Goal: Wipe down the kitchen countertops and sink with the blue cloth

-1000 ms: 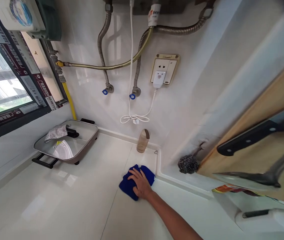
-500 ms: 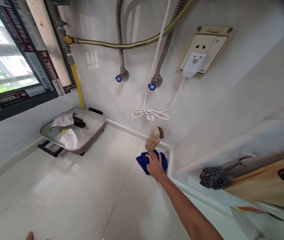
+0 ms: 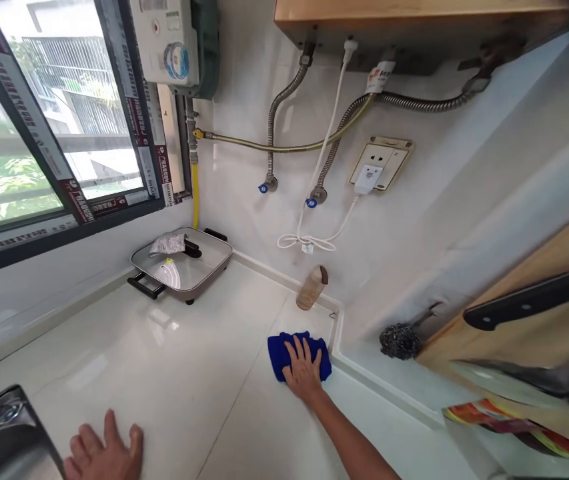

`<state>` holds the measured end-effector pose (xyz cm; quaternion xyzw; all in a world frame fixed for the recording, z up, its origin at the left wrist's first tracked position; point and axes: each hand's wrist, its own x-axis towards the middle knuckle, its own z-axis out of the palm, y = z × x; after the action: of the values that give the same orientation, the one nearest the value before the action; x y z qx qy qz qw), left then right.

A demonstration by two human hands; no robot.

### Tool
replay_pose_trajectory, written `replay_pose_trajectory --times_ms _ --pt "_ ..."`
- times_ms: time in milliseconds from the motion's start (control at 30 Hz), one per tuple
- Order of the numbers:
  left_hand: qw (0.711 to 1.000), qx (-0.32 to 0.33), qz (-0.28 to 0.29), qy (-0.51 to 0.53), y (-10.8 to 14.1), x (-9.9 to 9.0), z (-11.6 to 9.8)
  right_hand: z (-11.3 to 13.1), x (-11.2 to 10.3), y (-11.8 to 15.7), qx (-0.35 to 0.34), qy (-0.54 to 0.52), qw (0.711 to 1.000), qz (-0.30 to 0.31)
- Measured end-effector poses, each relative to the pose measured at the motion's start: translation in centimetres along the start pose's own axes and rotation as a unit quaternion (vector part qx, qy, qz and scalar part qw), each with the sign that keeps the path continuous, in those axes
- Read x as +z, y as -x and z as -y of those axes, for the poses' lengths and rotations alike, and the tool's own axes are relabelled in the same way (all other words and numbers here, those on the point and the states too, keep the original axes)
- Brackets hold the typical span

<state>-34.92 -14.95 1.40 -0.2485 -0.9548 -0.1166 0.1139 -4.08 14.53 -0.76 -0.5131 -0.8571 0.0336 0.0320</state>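
My right hand [image 3: 305, 375] lies with fingers spread over a blue cloth [image 3: 278, 352], pressing it against the white countertop [image 3: 204, 360]. Just beyond the cloth, a brownish see-through bottle [image 3: 310, 291] stands in the back corner. At the lower left, my left hand [image 3: 105, 450] is over the counter with its fingers apart and nothing in it. Farther back on the left sits a rectangular electric pan [image 3: 209, 267] with black handles. Inside it are a silvery crumpled piece [image 3: 168, 245] and a pale curved item.
A metal appliance [image 3: 9, 440] sits at the lower left. Along the right wall are a steel scrubber [image 3: 400, 341], a black-handled knife [image 3: 524, 303] and a spatula [image 3: 514, 381] against a wooden board. A white cord [image 3: 291, 241] hangs from the socket [image 3: 384, 163].
My right hand and the blue cloth have moved toward me, away from the bottle. My left hand has come further into view. The camera view has tilted up.
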Motion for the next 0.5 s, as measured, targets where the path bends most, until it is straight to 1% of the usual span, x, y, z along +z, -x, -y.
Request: replay_pose_trajectory --times_ms 67,133,200,267,333,400,500 --pt "1.000 -0.005 0.000 0.014 0.3 -0.2 0.0 0.6 0.2 3.4 -0.034 -0.002 0.999 -0.009" --pt "1.000 -0.010 0.004 0.026 0.5 -0.3 0.1 0.5 0.3 6.7 -0.067 -0.001 0.998 -0.015" --pt "0.999 -0.009 0.008 0.035 0.8 -0.4 0.2 -0.3 0.6 9.9 -0.093 0.000 0.995 -0.021" --pt "0.999 -0.008 0.007 0.045 1.0 -0.4 0.3 -1.6 0.9 12.7 -0.105 0.003 0.994 -0.029" --pt "0.998 -0.009 0.001 0.064 1.1 -0.3 0.4 -3.2 1.4 15.3 -0.097 0.011 0.994 -0.040" --pt "0.997 -0.007 -0.005 0.082 1.2 -0.3 0.5 -4.8 2.1 17.8 -0.073 0.023 0.996 -0.051" --pt "0.996 -0.006 0.003 0.089 1.2 -0.3 0.6 -7.3 3.1 21.7 -0.040 0.046 0.996 -0.059"
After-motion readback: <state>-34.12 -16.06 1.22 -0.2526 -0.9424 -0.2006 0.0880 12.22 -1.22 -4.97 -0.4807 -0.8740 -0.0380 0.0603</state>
